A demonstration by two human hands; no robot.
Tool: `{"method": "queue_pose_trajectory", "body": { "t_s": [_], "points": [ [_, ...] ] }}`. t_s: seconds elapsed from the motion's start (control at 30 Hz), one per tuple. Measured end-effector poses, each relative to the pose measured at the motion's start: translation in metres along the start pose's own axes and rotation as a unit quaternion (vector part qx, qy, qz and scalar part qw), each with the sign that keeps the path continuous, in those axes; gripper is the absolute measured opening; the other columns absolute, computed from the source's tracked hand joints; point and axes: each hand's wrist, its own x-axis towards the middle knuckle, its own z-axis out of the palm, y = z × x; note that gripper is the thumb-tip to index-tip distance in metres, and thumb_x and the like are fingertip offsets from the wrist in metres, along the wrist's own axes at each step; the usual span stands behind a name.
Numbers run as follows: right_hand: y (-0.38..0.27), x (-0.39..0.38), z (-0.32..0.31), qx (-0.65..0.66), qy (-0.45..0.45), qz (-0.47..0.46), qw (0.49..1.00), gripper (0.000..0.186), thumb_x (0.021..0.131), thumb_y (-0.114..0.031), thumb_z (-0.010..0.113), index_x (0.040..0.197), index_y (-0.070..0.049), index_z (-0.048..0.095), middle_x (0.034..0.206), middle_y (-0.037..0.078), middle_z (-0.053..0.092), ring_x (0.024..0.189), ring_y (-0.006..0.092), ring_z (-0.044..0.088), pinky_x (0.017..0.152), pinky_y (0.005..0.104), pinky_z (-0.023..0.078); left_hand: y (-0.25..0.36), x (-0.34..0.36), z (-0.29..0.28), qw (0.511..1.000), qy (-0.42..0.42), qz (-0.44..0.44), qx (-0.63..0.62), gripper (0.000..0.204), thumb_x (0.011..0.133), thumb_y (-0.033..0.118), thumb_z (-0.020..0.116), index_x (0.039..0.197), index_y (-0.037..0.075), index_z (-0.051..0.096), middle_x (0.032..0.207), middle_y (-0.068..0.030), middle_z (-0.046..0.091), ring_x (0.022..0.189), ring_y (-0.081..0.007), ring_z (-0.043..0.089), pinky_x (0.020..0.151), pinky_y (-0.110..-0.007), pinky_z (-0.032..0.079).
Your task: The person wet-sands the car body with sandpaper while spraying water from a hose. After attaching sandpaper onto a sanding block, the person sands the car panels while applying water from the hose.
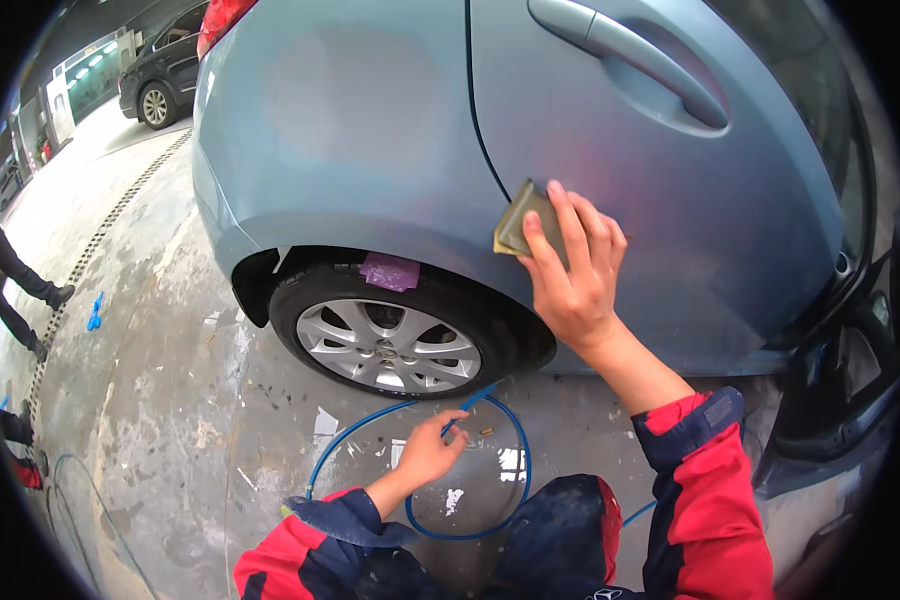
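My right hand presses an olive sanding block with a yellowish edge flat on the blue-grey car door, just beside the seam with the rear fender. Its fingers spread over the block and hide part of it. Low down by the wheel, my left hand has its fingers curled on a blue hose, which loops over the floor in front of me. Dull, lighter patches show on the fender, and a faint reddish patch on the door above the block.
The rear wheel has a purple cloth-like piece on top of its tyre. A dark trim part stands at the right. A dark car, people's legs and a small blue object are at the left.
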Motion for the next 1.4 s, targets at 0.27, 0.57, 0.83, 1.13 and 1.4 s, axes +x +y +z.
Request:
{"method": "queue_pose_trajectory", "body": {
  "t_s": [0.27,0.57,0.83,1.13,1.4],
  "points": [
    [0.009,0.029,0.008,-0.013,-0.097,0.001,0.995,0.048,0.077,-0.009,0.084,0.124,-0.005,0.074,0.150,0.020,0.062,0.128,0.0360,0.061,0.105,0.0480,0.040,0.007,-0.004,-0.001,1.000,-0.018,-0.025,-0.001,0.043,0.096,0.025,0.074,0.138,0.015,0.070,0.105,-0.0075,0.077,0.074,-0.0207,0.067,0.074,-0.036,0.056],
    [0.013,0.046,0.017,-0.077,-0.023,-0.050,0.995,0.038,0.084,-0.016,0.078,0.121,-0.006,0.075,0.147,0.018,0.065,0.126,0.0343,0.061,0.101,0.0484,0.041,0.013,-0.009,-0.006,0.999,-0.018,-0.040,-0.017,0.043,0.096,0.024,0.073,0.139,0.015,0.070,0.105,-0.0077,0.077,0.073,-0.0213,0.067,0.074,-0.038,0.056],
    [0.016,0.039,0.019,-0.061,-0.030,-0.051,0.996,0.046,0.081,-0.017,0.080,0.126,-0.007,0.075,0.150,0.016,0.062,0.129,0.0331,0.059,0.102,0.0477,0.040,0.010,-0.006,-0.005,1.000,-0.001,-0.016,-0.002,0.042,0.096,0.021,0.073,0.137,0.014,0.070,0.104,-0.0084,0.077,0.071,-0.0216,0.068,0.071,-0.037,0.056],
    [0.018,0.022,0.001,-0.032,-0.049,-0.040,0.997,0.041,0.083,-0.019,0.080,0.122,-0.007,0.074,0.148,0.020,0.064,0.127,0.0350,0.062,0.103,0.0485,0.041,0.012,-0.008,-0.009,1.000,-0.001,-0.013,0.004,0.042,0.096,0.023,0.073,0.137,0.015,0.070,0.104,-0.0071,0.077,0.077,-0.0210,0.067,0.076,-0.036,0.056],
    [0.020,0.038,0.004,-0.040,-0.009,-0.059,0.997,0.033,0.084,-0.014,0.076,0.116,-0.006,0.076,0.147,0.018,0.064,0.128,0.0351,0.059,0.101,0.0484,0.042,0.014,-0.007,-0.002,1.000,-0.007,-0.016,-0.009,0.043,0.095,0.024,0.073,0.137,0.015,0.070,0.105,-0.0082,0.077,0.078,-0.0221,0.066,0.076,-0.038,0.056]
  ]
}}
